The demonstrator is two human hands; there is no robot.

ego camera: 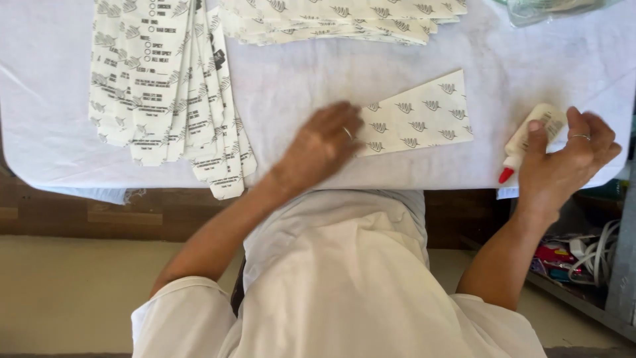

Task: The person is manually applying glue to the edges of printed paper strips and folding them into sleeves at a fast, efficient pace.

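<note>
Here, a person in a white shirt works at a desk [298, 86] covered with a white cloth, paper bags in progress. At ten o'clock a fanned stack of printed flat bags [165, 86] lies finished-looking, their long sides running toward and away from the person; at twelve o'clock a second pile of leaf-patterned sheets [344, 20] sits at the far edge, seemingly waiting. By that measure the job appears partly done, with several pieces made and more paper left.

Near the centre, toward three o'clock, a single leaf-patterned paper piece [421, 116] lies flat, its long axis running left to right and rising slightly to the right, narrowing toward the left hand. The left hand [321, 146] rests open-palmed on its narrow end, fingers spread, pressing rather than grasping.

At four o'clock the right hand [563, 162] is wrapped around a white glue bottle [533, 136], red tip pointing down and left toward the near desk edge, the bottle tilted along that diagonal.
</note>
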